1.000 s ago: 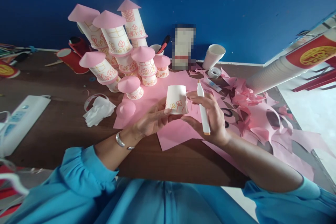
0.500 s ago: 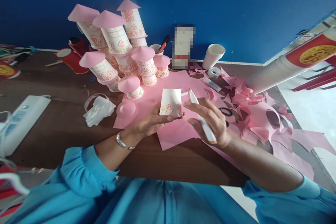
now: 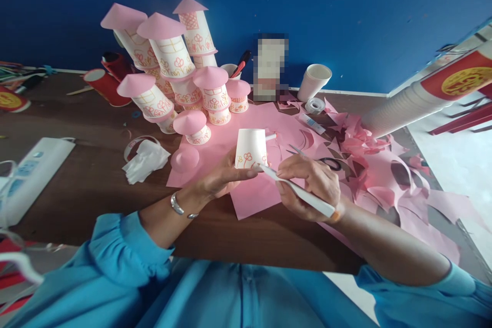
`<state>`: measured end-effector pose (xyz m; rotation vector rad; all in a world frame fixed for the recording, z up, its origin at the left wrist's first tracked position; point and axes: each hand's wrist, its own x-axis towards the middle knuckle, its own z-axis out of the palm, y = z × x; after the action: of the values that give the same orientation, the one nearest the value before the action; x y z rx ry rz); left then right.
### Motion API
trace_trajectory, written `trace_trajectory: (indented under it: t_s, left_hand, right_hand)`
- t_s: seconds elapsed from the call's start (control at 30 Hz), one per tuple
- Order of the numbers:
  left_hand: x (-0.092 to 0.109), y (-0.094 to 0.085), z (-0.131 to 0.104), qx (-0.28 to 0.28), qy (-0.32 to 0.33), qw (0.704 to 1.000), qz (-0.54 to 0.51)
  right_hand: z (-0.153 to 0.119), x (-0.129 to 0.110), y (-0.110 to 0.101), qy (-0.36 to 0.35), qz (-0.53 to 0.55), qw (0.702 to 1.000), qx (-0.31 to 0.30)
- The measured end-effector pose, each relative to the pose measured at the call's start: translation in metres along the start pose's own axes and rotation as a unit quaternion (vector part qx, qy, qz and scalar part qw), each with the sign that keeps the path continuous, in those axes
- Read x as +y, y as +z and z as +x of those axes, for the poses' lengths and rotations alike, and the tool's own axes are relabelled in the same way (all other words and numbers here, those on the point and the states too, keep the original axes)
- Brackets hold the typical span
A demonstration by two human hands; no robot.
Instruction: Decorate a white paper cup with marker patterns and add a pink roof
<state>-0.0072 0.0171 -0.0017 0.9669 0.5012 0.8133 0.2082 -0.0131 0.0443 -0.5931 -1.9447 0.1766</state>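
Observation:
My left hand [image 3: 226, 174] grips a white paper cup [image 3: 250, 144] upside down, its wider rim at the bottom. Red and yellow flowers are drawn along the cup's lower part. Between the fingers and thumb of my right hand [image 3: 313, 187] is a white marker [image 3: 302, 195], its tip at the cup's lower right edge. Whether the tip touches the cup I cannot tell. Behind the cup, a second white marker [image 3: 271, 136] lies on pink paper [image 3: 249, 200]. Scissors [image 3: 329, 163] with black handles lie beyond my right hand, partly hidden.
Paper-cup towers [image 3: 169, 56] with pink cone roofs stand at the back left. Pink scraps [image 3: 380, 174] and a long stack of cups [image 3: 400, 105] occupy the right. Tape [image 3: 315, 105], a glue tube [image 3: 313, 124], crumpled tissue [image 3: 146, 161] and a power strip [image 3: 42, 179] also lie on the table.
My right hand has turned the marker so its tip points at the cup's lower edge, after pointing up and away. The left hand keeps holding the cup almost in place.

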Motion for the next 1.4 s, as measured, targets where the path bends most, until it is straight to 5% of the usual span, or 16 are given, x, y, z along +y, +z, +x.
trace_trajectory:
  t_s: [1.4]
  left_hand:
    - [-0.0038,-0.0026,0.0008,-0.007,0.014,1.0,-0.001]
  right_hand:
    - [-0.0018,-0.0012,0.0012,0.008,-0.043,0.999,-0.015]
